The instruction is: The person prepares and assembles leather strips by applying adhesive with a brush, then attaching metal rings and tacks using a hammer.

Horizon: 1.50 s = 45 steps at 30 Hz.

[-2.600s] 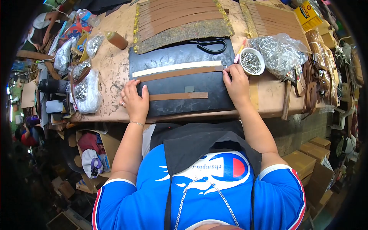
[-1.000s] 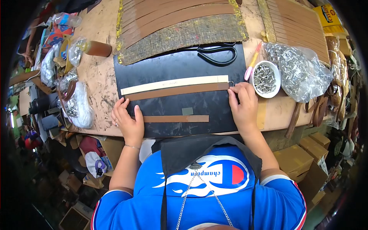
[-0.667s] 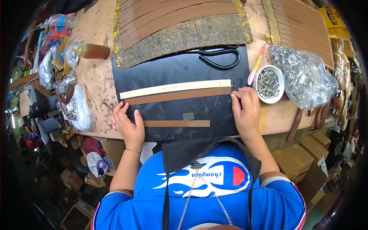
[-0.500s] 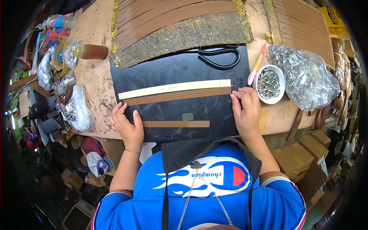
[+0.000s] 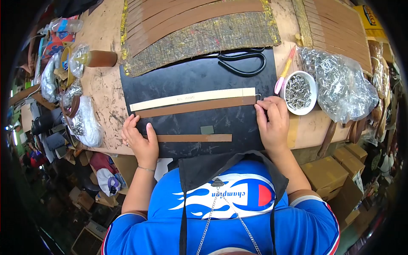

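Observation:
A long brown leather strip (image 5: 195, 106) lies on the black mat (image 5: 178, 80), just below a cream pattern strip (image 5: 191, 99) with faint writing. My right hand (image 5: 273, 117) pinches the strip's right end, where a small metal loop (image 5: 258, 97) shows. At its left end, the fingertips of my left hand (image 5: 140, 138) touch the strip, thumb held apart. A shorter brown strip (image 5: 195, 138) runs from beside my left thumb across the mat. Just above it sits a small dark green square (image 5: 207, 130).
Black-handled scissors (image 5: 244, 63) lie partly under a worn board (image 5: 204, 40) bearing cut brown strips. To the right are a white bowl of metal hardware (image 5: 300, 93), a pink-and-yellow tool (image 5: 285, 70) and a plastic bag of buckles (image 5: 335, 85). A brown bottle (image 5: 101, 58) lies left.
The view has shifted very slightly. Both hands stay at the ends of the long brown strip, with hardly any movement.

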Tool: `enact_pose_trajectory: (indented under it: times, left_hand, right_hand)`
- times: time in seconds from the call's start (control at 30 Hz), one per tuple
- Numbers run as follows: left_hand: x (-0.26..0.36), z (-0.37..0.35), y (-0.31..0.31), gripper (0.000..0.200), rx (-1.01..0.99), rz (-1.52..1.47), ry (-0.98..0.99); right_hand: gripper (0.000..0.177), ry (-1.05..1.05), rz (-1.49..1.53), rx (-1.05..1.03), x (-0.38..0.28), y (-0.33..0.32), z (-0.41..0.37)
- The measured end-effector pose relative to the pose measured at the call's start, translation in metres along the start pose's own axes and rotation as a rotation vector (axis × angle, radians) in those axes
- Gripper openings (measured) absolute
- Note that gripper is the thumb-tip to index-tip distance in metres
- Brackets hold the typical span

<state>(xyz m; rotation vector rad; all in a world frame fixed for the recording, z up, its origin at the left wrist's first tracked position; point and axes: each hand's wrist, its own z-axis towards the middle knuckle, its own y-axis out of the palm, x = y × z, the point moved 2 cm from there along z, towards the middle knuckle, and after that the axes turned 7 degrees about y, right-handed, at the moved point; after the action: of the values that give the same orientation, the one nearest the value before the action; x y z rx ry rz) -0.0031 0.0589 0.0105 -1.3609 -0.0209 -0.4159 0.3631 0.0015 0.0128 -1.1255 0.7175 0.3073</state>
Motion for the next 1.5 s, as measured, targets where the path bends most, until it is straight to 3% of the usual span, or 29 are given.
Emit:
enact_pose_trajectory:
  times: [0.4, 0.5, 0.7, 1.5]
  left_hand:
    - [0.002, 0.002, -0.002, 0.041, 0.049, -0.052, 0.0]
    - [0.008, -0.001, -0.012, 0.034, 0.038, -0.116, 0.135]
    - [0.01, -0.003, -0.008, 0.044, 0.017, -0.063, 0.201]
    - [0.007, -0.007, -0.002, 0.042, 0.057, -0.024, 0.087]
  right_hand:
    - [0.016, -0.003, -0.027, -0.011, -0.002, 0.0, 0.001]
    - [0.016, 0.015, 0.004, -0.013, -0.001, 0.001, 0.001]
    - [0.013, 0.015, -0.025, -0.035, -0.001, 0.001, 0.001]
    - [0.012, -0.043, -0.054, -0.025, -0.004, 0.001, 0.001]
